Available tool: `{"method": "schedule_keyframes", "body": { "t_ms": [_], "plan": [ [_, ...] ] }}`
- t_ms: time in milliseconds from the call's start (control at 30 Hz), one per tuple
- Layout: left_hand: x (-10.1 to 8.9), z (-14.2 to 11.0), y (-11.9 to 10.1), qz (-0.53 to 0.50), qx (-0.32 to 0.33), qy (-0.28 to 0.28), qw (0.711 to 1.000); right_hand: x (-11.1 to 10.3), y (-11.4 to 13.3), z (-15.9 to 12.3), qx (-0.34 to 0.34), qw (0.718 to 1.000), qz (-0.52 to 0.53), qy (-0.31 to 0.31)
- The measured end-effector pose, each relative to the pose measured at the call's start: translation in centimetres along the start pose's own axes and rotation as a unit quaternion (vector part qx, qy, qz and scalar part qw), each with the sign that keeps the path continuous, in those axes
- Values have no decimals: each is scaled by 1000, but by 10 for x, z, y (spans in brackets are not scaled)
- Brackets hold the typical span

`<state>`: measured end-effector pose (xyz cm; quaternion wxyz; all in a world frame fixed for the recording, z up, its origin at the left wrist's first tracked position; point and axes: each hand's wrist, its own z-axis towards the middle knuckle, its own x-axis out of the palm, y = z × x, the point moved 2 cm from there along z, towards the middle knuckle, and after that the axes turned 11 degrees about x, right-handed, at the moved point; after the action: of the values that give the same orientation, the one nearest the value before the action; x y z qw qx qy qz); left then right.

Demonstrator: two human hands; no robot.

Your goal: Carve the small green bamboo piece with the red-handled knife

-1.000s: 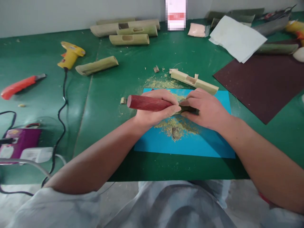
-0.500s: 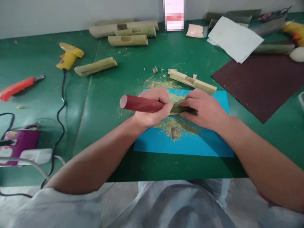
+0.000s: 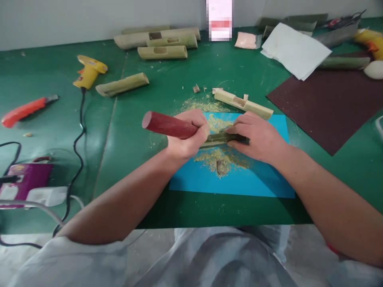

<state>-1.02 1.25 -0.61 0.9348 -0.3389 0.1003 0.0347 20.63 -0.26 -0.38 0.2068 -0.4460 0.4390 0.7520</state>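
Observation:
My left hand is wrapped round the thick dark-red handle of a tool whose working end is hidden behind my fist. A green bamboo piece lies over the blue sheet, its left end close to that fist. My right hand grips the bamboo from above at its right part. Bamboo shavings are scattered on both sides of the piece, with a small bamboo chip among them. Just behind lies a pale bamboo length with a notch cut into it.
Several cut bamboo tubes lie along the wall, and another bamboo tube lies nearer. At the left are a corded yellow glue gun, an orange-red cutter and a purple power strip. White paper overlaps a dark brown sheet at right.
My left hand and the red handle have shifted left, showing more of the green bamboo's top. My right hand keeps its place on the bamboo.

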Motion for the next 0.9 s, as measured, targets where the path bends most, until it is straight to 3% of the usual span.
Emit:
{"method": "schedule_keyframes", "body": {
  "t_ms": [133,300,900],
  "plan": [
    [3,7,-6,-4,-32,52,998,0,-1,0,-2,1000,-3,7],
    [7,11,-8,-46,-27,114,992,1,-1,1,12,1000,21,11],
    [8,11,-7,-70,-58,125,988,2,-3,2,-2,999,34,-2]
  ]
}}
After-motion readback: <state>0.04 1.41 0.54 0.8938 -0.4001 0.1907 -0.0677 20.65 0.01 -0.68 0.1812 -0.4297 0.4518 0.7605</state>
